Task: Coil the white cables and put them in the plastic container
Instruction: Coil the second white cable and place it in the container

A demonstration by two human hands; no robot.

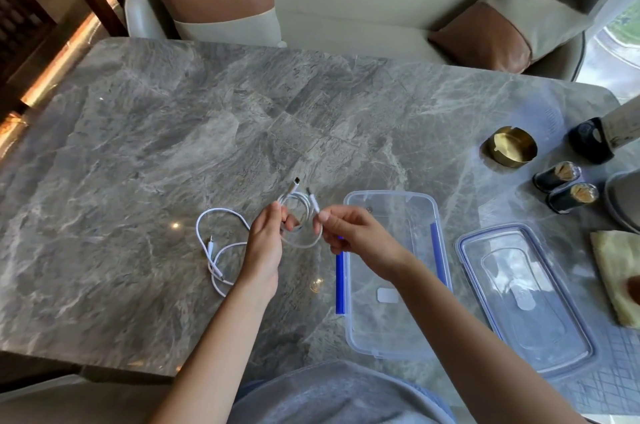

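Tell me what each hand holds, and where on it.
Both hold one white cable: the left hand grips the gathered loops, the right hand pinches it just below one plug end.

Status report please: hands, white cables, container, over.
Left hand grips coiled white cable, right hand pinches its end. Second white cable loose on grey marble table. Clear plastic container with blue clips open, no cable inside. Path unobstructed.

The left hand (265, 247) hides part of the coiled cable (304, 245), seemingly its crossing.
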